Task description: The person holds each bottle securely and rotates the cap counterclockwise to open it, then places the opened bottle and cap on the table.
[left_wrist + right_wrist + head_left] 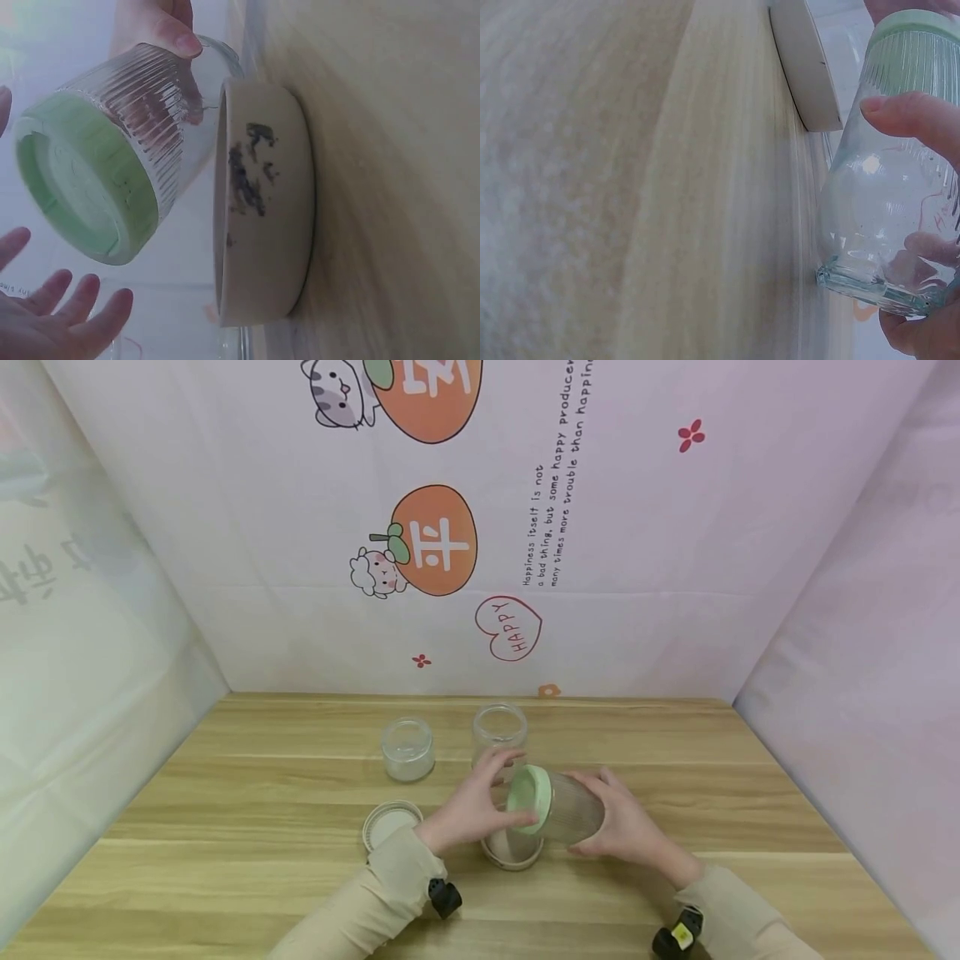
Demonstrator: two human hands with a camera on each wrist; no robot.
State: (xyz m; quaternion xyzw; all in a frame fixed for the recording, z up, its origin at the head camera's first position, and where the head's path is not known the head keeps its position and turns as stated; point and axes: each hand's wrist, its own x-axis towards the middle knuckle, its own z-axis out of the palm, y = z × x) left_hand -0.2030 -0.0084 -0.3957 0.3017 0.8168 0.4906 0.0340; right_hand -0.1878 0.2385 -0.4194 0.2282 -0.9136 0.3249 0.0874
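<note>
My right hand (626, 822) grips a clear ribbed glass jar (577, 810), tilted on its side with its base toward the right. A pale green lid (534, 797) caps its left end. Fingers spread, my left hand (472, 810) is around the lid; in the left wrist view, a gap shows between its fingertips (112, 307) and the lid. Beneath the jar, a shallow round beige piece (270, 202) with dark marks on its side stands on the table. In the right wrist view, the thumb (907, 116) presses the glass.
Behind the hands stand a short glass jar (408, 752) and a taller glass jar (500, 720), partly hidden by the left hand. Another round, pale, rimmed piece (390, 818) lies beside the left wrist. Printed cloth (622, 610) walls in the wooden table (247, 827).
</note>
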